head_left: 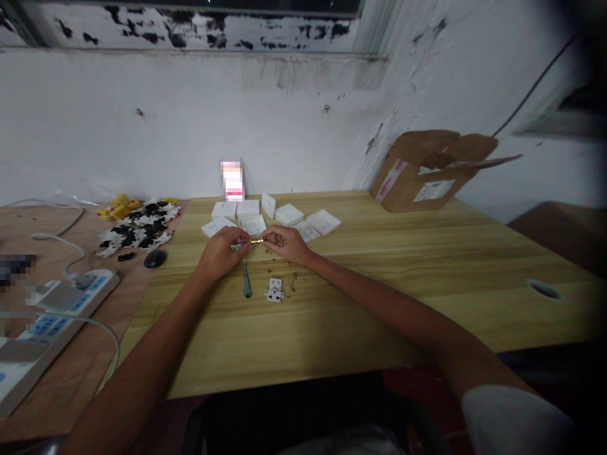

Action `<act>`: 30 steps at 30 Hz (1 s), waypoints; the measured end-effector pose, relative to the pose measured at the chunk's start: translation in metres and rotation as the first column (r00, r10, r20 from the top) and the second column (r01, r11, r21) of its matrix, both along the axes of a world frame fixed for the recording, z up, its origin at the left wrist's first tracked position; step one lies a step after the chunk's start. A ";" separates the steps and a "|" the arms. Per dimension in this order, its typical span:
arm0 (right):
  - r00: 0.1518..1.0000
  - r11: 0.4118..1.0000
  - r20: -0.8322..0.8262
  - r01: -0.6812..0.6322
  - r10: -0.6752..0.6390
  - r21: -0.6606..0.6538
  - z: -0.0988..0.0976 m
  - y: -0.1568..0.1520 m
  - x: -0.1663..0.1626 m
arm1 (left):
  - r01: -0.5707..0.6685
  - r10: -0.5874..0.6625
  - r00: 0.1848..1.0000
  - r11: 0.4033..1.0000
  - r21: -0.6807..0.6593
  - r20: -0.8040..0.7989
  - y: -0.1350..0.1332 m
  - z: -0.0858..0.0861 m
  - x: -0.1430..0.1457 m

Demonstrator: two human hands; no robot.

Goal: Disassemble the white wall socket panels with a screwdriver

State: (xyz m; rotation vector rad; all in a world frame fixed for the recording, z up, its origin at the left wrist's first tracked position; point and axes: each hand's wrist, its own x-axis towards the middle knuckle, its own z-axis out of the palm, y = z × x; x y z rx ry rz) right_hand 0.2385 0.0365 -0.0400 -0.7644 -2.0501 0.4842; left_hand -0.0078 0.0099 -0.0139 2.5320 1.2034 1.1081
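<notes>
Left hand: fingertips closed in a pinch on one end of a narrow brass strip (pixel 257 241); the left hand (pixel 220 250) is held low above the worktop (pixel 389 259).
Right hand: thumb and fingers pinching the other end; the right hand (pixel 290 244) faces the left one, its exact fingertip contact too small to tell.
Brass strip: between the two hands, in front of the white plates (pixel 323 222), roughly level.
Slip risk: so thin a piece could probably spring out of either pinch if the fingertips pull unevenly.
Bend risk: pressing both ends toward each other might kink the metal.
Loose brass bits (pixel 294 281): scattered near the right forearm; a dragging wrist could sweep them away or mix them up.
Screwdriver (pixel 246 284): lies just below the left hand, shaft toward it; a lowered hand could knock it rolling.
White socket insert (pixel 275 290): beside the bits, well apart from both hands; a careless forearm might nudge it.
Black-and-white parts pile (pixel 137 227): off to the left; anything flung there would likely be hard to find.
</notes>
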 end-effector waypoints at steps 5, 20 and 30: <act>1.000 1.000 -0.004 0.024 -0.024 -0.003 0.001 0.001 0.002 | -0.004 0.004 1.000 1.000 -0.008 -0.001 -0.002 0.002 0.002; 0.997 0.997 -0.003 -0.079 0.079 -0.027 0.003 0.000 0.001 | 0.021 -0.021 1.000 1.000 0.008 0.010 0.001 -0.002 0.001; 0.998 0.998 -0.007 -0.063 0.063 -0.031 0.005 -0.002 0.001 | 0.025 -0.026 1.000 0.999 0.027 0.014 -0.001 -0.001 0.001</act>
